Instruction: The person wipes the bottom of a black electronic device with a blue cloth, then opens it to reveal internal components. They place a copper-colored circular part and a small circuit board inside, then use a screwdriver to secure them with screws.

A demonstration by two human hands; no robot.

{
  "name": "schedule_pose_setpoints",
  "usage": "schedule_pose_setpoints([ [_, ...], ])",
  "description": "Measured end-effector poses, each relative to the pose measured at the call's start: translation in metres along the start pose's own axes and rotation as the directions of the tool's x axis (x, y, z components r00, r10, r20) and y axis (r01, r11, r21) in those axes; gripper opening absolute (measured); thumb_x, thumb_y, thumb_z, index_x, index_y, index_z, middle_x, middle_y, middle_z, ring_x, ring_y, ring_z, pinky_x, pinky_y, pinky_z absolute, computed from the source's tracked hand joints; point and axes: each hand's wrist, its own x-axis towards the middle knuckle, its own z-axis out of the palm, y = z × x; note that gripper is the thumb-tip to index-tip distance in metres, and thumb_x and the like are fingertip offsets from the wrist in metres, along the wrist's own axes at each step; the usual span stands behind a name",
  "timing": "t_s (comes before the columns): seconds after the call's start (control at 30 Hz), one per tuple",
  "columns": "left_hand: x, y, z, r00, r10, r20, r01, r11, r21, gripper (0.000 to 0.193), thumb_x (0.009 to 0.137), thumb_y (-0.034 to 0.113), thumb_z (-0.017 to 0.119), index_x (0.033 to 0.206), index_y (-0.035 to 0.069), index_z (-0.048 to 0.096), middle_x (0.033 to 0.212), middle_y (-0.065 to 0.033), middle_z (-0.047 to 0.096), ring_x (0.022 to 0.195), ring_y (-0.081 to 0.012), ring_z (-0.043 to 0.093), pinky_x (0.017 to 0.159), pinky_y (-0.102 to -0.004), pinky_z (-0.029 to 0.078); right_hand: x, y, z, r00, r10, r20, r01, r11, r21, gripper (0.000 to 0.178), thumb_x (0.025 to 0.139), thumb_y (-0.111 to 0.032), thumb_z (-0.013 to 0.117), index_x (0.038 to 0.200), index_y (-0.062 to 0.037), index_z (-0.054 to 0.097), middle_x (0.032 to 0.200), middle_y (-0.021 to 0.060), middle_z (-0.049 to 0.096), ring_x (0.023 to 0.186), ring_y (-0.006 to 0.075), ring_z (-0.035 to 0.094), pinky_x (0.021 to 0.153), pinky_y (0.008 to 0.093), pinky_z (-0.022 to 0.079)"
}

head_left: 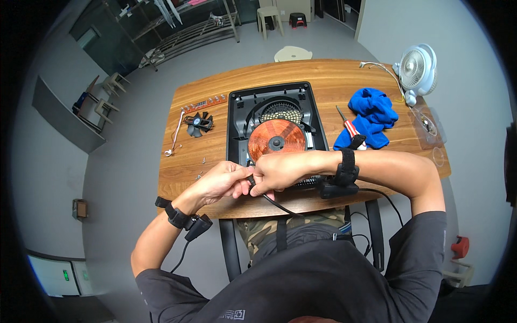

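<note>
The left hand (223,181) and right hand (281,170) pinch a black power cord (278,205) between them. A copper coil (270,133) lies just beyond both.

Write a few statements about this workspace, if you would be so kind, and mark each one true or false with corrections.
1. The left hand and right hand are both on the black cable. True.
2. A small black fan lies to the left of the open black housing. True.
3. The copper coil lies outside the housing. False: the coil sits within it.
4. The right hand holds the screwdriver. False: the screwdriver lies by the blue cloth.
5. A pale desk fan stands near the table's far right corner. True.
6. The orange circuit strip is right of the housing. False: the strip is left of it.
</note>
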Motion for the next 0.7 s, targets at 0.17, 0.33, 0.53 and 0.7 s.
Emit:
schedule_pose_setpoints([
  [0.17,0.002,-0.021,-0.015,0.986,0.152,0.067,-0.147,0.986,-0.076,0.040,0.111,0.038,0.050,0.097,0.003,0.064,0.081,-0.0039,0.070,0.060,-0.0051,0.057,0.050,-0.0174,0.039,0.007,0.029,0.015,0.980,-0.108,0.169,0.021,0.894,0.448,0.029,0.105,-0.026,0.059,0.111,-0.0004,0.072,0.096,-0.0009,0.074,0.064,0.0036,0.048,0.055,0.0226,0.040],
  [0.33,0.011,-0.046,-0.024,0.948,0.294,0.122,-0.259,0.935,-0.241,0.043,0.111,0.042,0.047,0.108,0.002,0.063,0.077,-0.0021,0.065,0.054,-0.0043,0.046,0.047,-0.0187,0.034,0.017,0.034,0.027,0.973,-0.206,0.107,0.109,0.815,0.570,0.027,0.103,-0.026,0.065,0.103,-0.0003,0.073,0.092,-0.0024,0.074,0.063,0.0029,0.047,0.055,0.0217,0.037],
  [0.53,0.001,-0.042,-0.032,0.985,0.136,0.108,-0.128,0.989,-0.073,0.039,0.110,0.041,0.050,0.103,0.004,0.061,0.071,-0.0029,0.063,0.049,-0.0060,0.045,0.045,-0.0207,0.032,0.032,0.028,0.039,0.984,-0.154,0.084,0.089,0.852,0.516,0.026,0.101,-0.026,0.070,0.089,-0.0020,0.072,0.085,0.0011,0.075,0.069,0.0034,0.058,0.056,0.0230,0.039],
  [0.7,-0.016,0.001,-0.009,0.955,0.238,-0.176,-0.066,0.750,0.658,0.042,0.097,0.042,0.069,0.081,0.003,0.068,0.059,-0.0070,0.067,0.048,-0.0115,0.061,0.048,-0.0266,0.046,0.040,0.031,0.043,0.988,-0.138,0.076,0.091,0.894,0.440,0.026,0.098,-0.025,0.073,0.084,-0.0040,0.069,0.079,-0.0004,0.072,0.065,0.0039,0.055,0.055,0.0244,0.037],
])
